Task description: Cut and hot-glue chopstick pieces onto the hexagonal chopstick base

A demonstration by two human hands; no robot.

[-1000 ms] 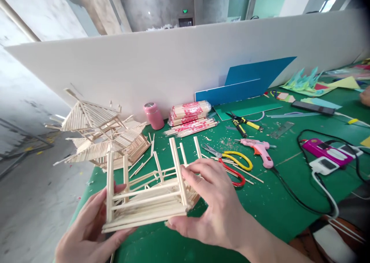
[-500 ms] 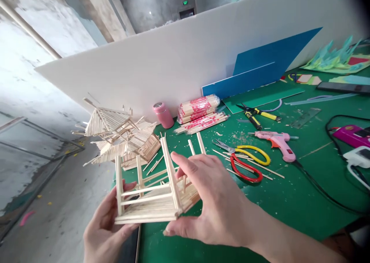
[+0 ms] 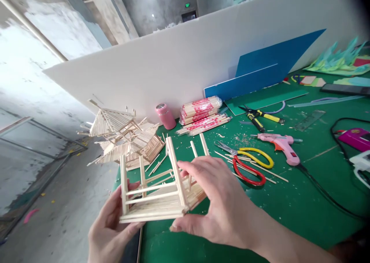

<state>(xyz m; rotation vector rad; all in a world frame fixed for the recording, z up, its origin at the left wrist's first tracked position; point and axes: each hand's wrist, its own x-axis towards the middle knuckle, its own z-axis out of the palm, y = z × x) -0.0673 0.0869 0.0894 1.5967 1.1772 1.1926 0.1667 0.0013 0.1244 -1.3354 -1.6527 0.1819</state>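
Both hands hold a small wooden stick model point(image 3: 156, 205) above the near edge of the table, with a flat base, upright posts and double railings. My left hand point(image 3: 111, 220) grips its left corner, thumb below and fingers behind the post. Around the right side of the model, my right hand point(image 3: 212, 195) is closed, its thumb under the base edge and its fingers by the front post; some fingertips are hidden. Behind it stands a larger stick pavilion point(image 3: 115, 126) with tiered sloping roofs. Several loose sticks point(image 3: 157, 166) lie beside that pavilion.
On the green table point(image 3: 289, 209) lie red-and-yellow-handled scissors point(image 3: 245, 161), a pink glue gun point(image 3: 281, 143) with its cord, and yellow-black pliers point(image 3: 260, 116). Packs of sticks point(image 3: 200, 110) and a pink jar point(image 3: 165, 116) stand by the white board point(image 3: 144, 70). Blue panels point(image 3: 260, 74) lean there.
The model and both hands appear slightly further right in the view, along with the whole scene, as the camera has shifted a little. The grip looks the same.
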